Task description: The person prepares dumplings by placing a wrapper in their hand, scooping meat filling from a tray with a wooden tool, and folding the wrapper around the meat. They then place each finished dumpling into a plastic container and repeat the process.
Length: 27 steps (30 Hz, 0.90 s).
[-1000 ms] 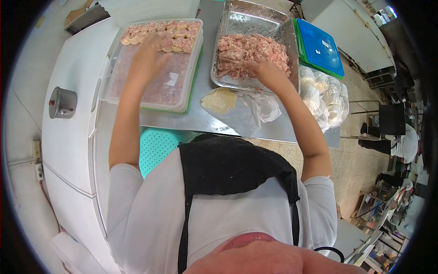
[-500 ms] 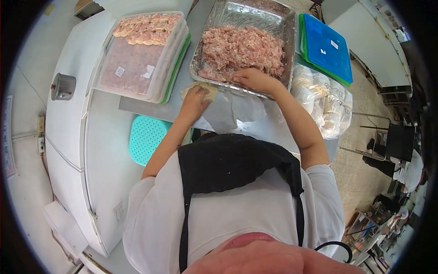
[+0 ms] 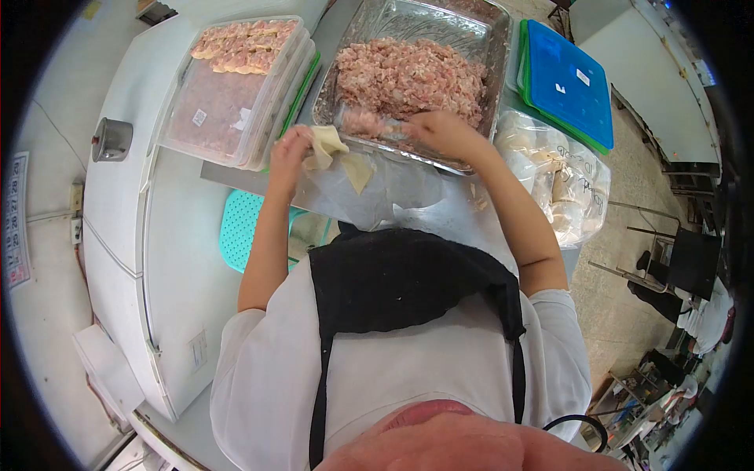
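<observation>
My left hand [image 3: 292, 151] is closed on a pale thin dough wrapper [image 3: 324, 146], lifted beside the metal tray's front left corner. Another wrapper [image 3: 358, 172] lies on the table just below it. My right hand [image 3: 440, 133] is at the tray's near edge, its fingers closed round a tool blurred by motion, with a lump of minced meat [image 3: 363, 122] at its left end. The metal tray [image 3: 496, 94] holds a large mound of minced meat [image 3: 408, 74]. Left of it, a clear plastic container [image 3: 169, 118] has rows of filled dumplings [image 3: 243, 45] at its far end.
Blue and green lids [image 3: 565, 82] lie at the right, above a plastic bag of round pale items [image 3: 550, 177]. A turquoise perforated stool [image 3: 239, 228] stands below the table. A metal pot [image 3: 115, 140] is at the left. Another person [image 3: 707, 318] is at the far right.
My left hand has moved up and left, lifting a wrapper off the table. My right hand has shifted slightly up, and a lump of meat now shows at the tray's near edge.
</observation>
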Available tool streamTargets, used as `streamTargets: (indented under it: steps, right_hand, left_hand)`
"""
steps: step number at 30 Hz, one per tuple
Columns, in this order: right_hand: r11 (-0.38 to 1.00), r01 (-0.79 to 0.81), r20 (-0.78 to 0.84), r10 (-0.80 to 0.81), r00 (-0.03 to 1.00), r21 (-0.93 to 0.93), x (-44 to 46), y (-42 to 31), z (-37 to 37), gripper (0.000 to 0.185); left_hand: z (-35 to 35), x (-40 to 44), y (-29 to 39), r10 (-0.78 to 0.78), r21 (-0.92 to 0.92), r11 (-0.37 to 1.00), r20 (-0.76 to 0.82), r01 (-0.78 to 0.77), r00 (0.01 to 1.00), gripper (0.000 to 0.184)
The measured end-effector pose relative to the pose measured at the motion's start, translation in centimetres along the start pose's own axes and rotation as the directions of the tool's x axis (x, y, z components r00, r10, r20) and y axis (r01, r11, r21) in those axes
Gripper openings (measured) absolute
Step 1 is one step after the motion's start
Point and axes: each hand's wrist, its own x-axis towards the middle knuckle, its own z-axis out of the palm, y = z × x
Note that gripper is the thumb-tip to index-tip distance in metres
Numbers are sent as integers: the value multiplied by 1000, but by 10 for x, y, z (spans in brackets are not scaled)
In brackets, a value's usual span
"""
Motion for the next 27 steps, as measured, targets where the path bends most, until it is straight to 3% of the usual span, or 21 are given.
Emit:
streamTargets:
  steps: [1,2,3,5,6,8,9,11,16,18,22,24,25,27]
  right_hand:
    - [1000,-2,-43,2,999,-10,-1,-4,-10,26]
    - [1000,-5,-85,4,996,-22,-2,-8,-19,27]
    - [1000,-8,-81,6,997,-27,-2,-12,-25,27]
    - [969,-91,-150,128,980,230,-2,-22,-31,30]
    - [969,-96,-148,132,980,225,-3,-29,-30,30]
    - [876,-47,-299,214,930,480,-4,-44,-26,38]
    - [878,-52,-301,218,929,476,-4,-48,-24,38]
    - [776,-15,-312,271,910,631,-2,-55,-20,38]
    - [809,-72,-283,285,916,583,-3,-58,-13,35]
    - [810,-59,-312,290,905,583,0,-68,-10,33]
    - [777,-8,-376,313,872,629,6,-106,-4,33]
    - [763,-7,-397,344,851,646,11,-113,2,34]
    - [815,19,-443,296,846,580,13,-110,9,31]
    - [861,38,-485,250,838,508,17,-117,18,30]
  left_hand:
    - [-1,2,10,-65,-469,877,95,102,993,27]
    - [0,4,18,-75,-816,538,206,214,976,33]
    - [2,8,24,-75,-820,532,206,214,976,33]
    - [6,18,34,-36,-676,732,85,84,996,43]
    - [8,21,41,-37,-681,728,87,86,996,43]
    - [10,27,49,-35,-830,500,265,246,964,39]
    - [10,28,47,-32,-831,496,269,249,962,39]
    - [9,31,37,18,-464,872,352,158,936,39]
    - [0,36,18,60,-342,939,262,35,963,39]
    - [-3,39,33,-53,-747,603,315,281,948,39]
    - [-5,47,38,-7,-758,603,305,247,952,38]
    - [-9,47,48,-37,-871,262,422,416,906,39]
    - [-9,46,50,-32,-869,260,429,422,903,39]
    - [-7,40,53,124,-856,407,397,318,909,46]
